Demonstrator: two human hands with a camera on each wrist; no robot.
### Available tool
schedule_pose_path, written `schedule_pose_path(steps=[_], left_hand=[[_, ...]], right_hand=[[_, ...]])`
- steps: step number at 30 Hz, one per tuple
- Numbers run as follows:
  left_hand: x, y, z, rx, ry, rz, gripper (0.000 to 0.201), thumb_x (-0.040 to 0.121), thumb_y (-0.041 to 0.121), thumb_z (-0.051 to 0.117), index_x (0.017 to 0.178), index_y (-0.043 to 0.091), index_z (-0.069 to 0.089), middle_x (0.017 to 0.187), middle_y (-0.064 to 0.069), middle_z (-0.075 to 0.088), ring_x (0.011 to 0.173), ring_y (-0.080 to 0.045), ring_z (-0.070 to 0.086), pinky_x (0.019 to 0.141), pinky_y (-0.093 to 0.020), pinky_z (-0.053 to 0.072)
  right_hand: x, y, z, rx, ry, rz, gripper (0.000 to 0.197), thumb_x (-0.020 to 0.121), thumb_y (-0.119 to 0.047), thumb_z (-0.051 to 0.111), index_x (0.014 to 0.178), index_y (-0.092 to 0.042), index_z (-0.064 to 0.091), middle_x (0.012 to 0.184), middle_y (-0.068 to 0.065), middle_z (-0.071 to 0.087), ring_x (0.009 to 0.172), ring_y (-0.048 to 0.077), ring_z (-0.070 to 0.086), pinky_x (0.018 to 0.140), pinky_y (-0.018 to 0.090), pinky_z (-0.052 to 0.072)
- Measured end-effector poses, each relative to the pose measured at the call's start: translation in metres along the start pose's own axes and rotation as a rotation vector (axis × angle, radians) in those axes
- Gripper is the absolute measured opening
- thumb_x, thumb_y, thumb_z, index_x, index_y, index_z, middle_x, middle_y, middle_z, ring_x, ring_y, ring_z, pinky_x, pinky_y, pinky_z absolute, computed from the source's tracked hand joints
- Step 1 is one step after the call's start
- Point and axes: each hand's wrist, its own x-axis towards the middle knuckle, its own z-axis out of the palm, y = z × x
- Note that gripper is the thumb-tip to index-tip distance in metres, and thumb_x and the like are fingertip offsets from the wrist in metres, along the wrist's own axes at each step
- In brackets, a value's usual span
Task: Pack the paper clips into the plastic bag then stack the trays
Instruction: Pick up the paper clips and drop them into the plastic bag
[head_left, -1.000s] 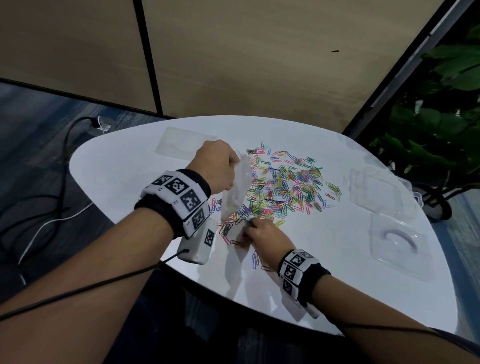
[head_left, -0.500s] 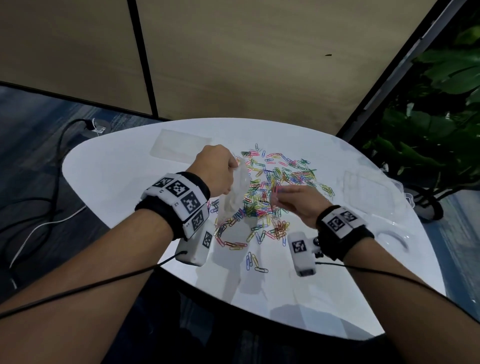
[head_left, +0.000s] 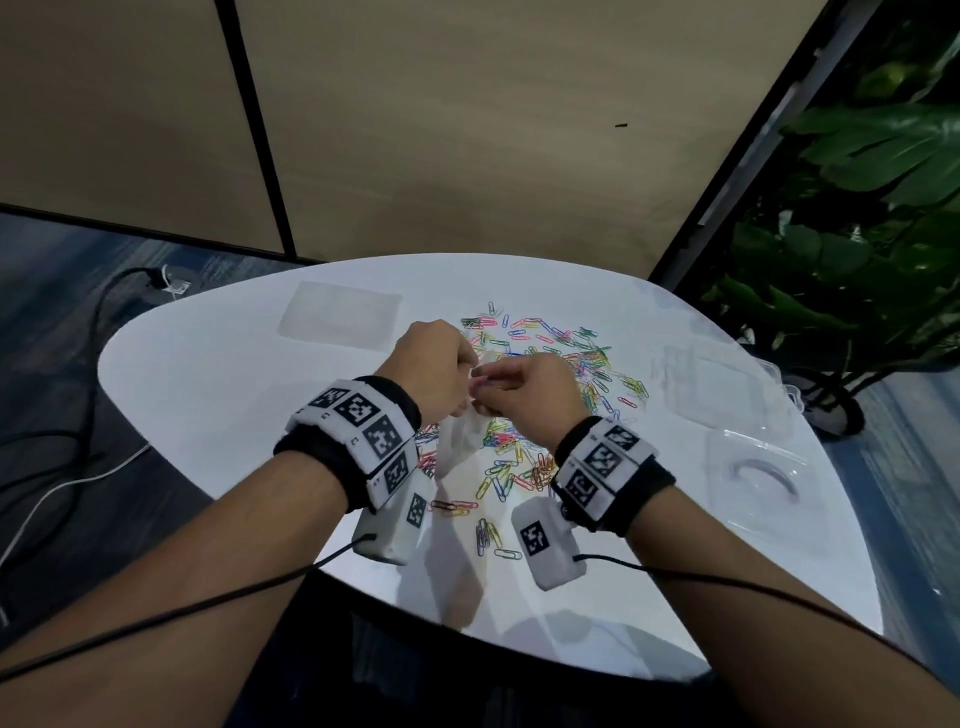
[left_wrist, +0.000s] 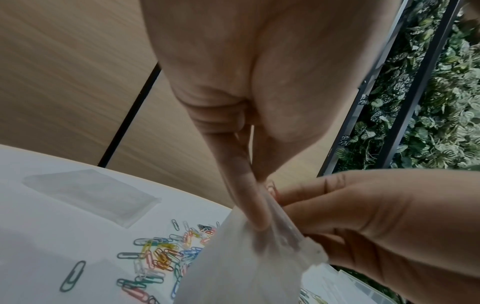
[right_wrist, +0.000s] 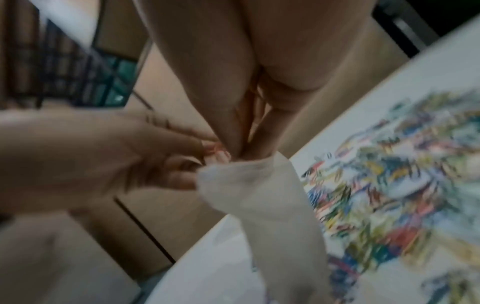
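My left hand (head_left: 464, 370) holds a clear plastic bag (head_left: 456, 441) up over the white table (head_left: 208, 395), pinching one side of its mouth (left_wrist: 259, 216). The bag hangs down below the fingers. At that mouth my right hand (head_left: 487, 388) pinches a small pink paper clip (left_wrist: 271, 188), as the left wrist view shows. Several coloured paper clips (head_left: 566, 358) lie scattered on the table behind and under both hands. In the right wrist view the bag (right_wrist: 259, 195) shows, but the clips (right_wrist: 389, 174) are blurred. Two clear trays (head_left: 727, 387) (head_left: 758, 473) lie to the right.
A flat clear plastic sheet or bag (head_left: 340, 318) lies at the table's back left. A leafy plant (head_left: 857, 249) stands close to the right edge. Cables (head_left: 78, 467) run over the floor on the left. A beige wall panel (head_left: 467, 130) stands behind.
My right hand picked up clips from the heap and rose left to the bag's mouth, where it now meets the left hand. The left hand kept holding the bag.
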Motion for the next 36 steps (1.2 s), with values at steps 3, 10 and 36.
schedule_pose_path(steps=[3,10,36], left_hand=[[-0.001,0.000,0.002,0.013,-0.026,0.014,0.027,0.096,-0.002,0.049,0.098,0.001,0.076,0.078,-0.016,0.075,0.061,-0.022,0.076,0.068,-0.034,0.065],[-0.003,-0.002,0.000,0.025,-0.043,0.012,0.024,0.096,-0.003,0.050,0.094,-0.003,0.074,0.080,-0.018,0.075,0.060,-0.020,0.075,0.061,-0.027,0.063],[0.001,-0.026,-0.030,0.040,0.040,-0.080,0.031,0.099,0.001,0.051,0.124,0.003,0.069,0.083,-0.011,0.070,0.069,-0.024,0.077,0.063,-0.026,0.060]], right_hand=[[-0.003,-0.004,0.002,-0.326,-0.003,-0.214,0.020,0.079,0.001,0.062,0.084,-0.009,0.079,0.068,0.010,0.072,0.062,0.021,0.067,0.063,0.027,0.057],[-0.002,-0.008,0.001,-0.592,-0.125,-0.315,0.025,0.080,-0.006,0.057,0.087,-0.016,0.080,0.074,0.004,0.075,0.060,0.015,0.060,0.065,0.025,0.050],[0.027,0.104,0.026,-1.074,-0.139,-0.065,0.020,0.087,0.001,0.053,0.088,-0.009,0.070,0.095,0.012,0.062,0.081,0.027,0.063,0.066,0.029,0.049]])
